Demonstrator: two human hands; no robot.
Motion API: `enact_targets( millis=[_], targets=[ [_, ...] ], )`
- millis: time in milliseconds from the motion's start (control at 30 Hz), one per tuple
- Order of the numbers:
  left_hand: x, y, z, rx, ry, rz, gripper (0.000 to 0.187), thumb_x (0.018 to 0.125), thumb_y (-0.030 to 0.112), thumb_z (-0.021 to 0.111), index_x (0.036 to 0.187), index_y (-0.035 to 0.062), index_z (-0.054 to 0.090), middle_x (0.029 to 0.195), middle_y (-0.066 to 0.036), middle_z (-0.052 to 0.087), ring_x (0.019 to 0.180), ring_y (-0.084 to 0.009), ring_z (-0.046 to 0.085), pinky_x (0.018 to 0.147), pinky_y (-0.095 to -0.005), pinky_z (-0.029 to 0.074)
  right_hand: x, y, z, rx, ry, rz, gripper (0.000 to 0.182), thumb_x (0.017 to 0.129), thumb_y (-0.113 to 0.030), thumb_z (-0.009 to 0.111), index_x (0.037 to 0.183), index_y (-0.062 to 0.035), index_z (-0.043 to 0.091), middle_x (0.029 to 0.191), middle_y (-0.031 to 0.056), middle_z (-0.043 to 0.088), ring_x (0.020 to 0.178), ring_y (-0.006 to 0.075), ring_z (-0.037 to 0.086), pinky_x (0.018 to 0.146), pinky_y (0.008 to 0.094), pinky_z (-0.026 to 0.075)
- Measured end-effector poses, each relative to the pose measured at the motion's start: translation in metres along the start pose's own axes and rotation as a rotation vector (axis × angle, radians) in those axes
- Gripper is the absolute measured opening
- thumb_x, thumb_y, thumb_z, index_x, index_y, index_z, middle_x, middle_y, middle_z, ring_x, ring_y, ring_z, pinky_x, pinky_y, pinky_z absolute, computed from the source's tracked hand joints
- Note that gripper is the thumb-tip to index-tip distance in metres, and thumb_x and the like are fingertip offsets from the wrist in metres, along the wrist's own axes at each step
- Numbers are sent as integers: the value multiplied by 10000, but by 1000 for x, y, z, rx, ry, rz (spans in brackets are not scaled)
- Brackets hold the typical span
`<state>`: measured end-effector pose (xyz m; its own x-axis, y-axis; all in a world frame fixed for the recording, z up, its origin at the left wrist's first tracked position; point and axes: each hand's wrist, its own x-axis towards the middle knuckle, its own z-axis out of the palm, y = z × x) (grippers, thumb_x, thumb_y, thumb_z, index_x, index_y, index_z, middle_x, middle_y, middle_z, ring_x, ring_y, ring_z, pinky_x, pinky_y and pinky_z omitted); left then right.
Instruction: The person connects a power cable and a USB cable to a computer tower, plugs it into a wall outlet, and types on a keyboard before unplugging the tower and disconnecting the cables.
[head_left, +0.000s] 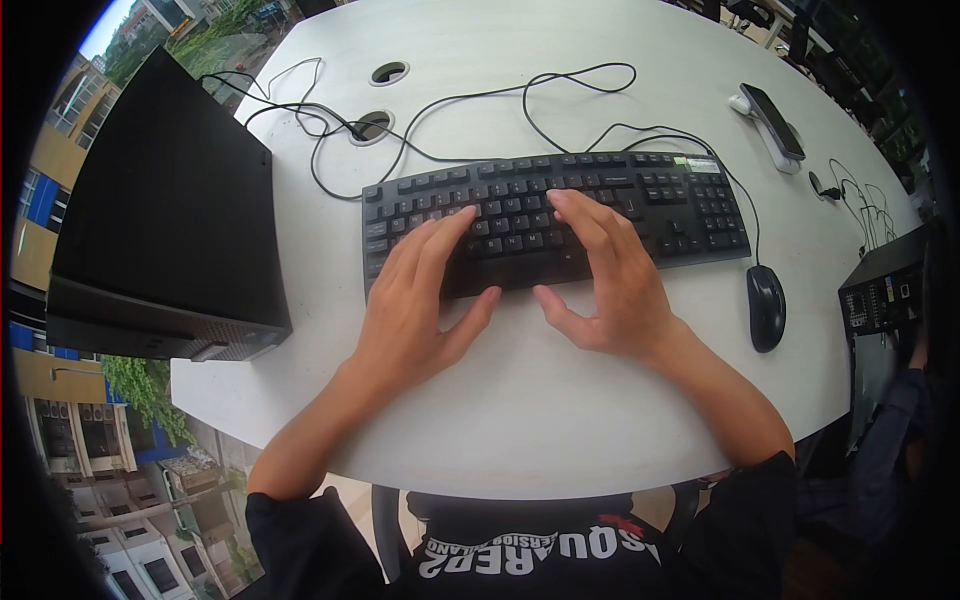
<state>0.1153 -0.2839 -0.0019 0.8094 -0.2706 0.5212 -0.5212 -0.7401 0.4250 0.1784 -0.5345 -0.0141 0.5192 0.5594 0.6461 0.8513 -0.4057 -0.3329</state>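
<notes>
Low in the frame, our left hand (420,300) and right hand (600,275) lie spread, fingers flat on the keyboard (555,215) at centre; we judge light, curved fingers type best; mouse (766,305) right; black computer case (160,210) upper left.

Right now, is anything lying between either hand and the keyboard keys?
Nothing visible does. The left hand and the right hand both rest directly on the keyboard, fingers spread over the keys. The mouse lies off to the right, and the cables run behind the keyboard.
</notes>
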Motion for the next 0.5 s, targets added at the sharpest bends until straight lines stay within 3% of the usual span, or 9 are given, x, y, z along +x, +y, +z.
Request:
enact_targets(
  millis=[167,267,367,433,500],
  targets=[
    [2,2,-2,56,-19,36,792,840,123,842,1525,8,461,1433,-175,615,1279,-337,625,1087,-442,477,0,0,2,-6,-14,10,882,817,-218,819,1561,2,400,1436,188,563,1275,343,589,1139,457,447],
    [3,2,-2,69,-45,51,788,847,161,833,1529,16,465,1416,-163,627,1243,-337,619,1084,-445,451,2,-3,0,-23,-13,27,938,772,-146,849,1577,-9,386,1441,165,602,1218,305,655,1058,423,485],
    [3,6,-3,67,-102,32,777,858,201,821,1529,22,473,1398,-152,638,1213,-332,599,1102,-445,406,2,-4,0,-24,-35,9,938,780,-181,847,1580,-7,388,1350,139,671,1201,317,640,1067,434,474],
    [4,9,-2,111,-107,42,770,864,222,816,1529,27,480,1392,-147,641,1197,-323,584,1110,-449,380,4,-5,0,-66,-22,0,895,812,-241,827,1561,20,413,1208,133,685,1125,302,635,1074,439,465],
    [5,9,-2,153,-76,88,749,875,271,807,1508,16,499,1300,-155,647,1155,-328,584,1092,-473,387,7,-7,0,-108,-27,-5,835,831,-278,810,1519,41,460,1139,132,684,1088,295,627,1077,446,454]
  ],
)
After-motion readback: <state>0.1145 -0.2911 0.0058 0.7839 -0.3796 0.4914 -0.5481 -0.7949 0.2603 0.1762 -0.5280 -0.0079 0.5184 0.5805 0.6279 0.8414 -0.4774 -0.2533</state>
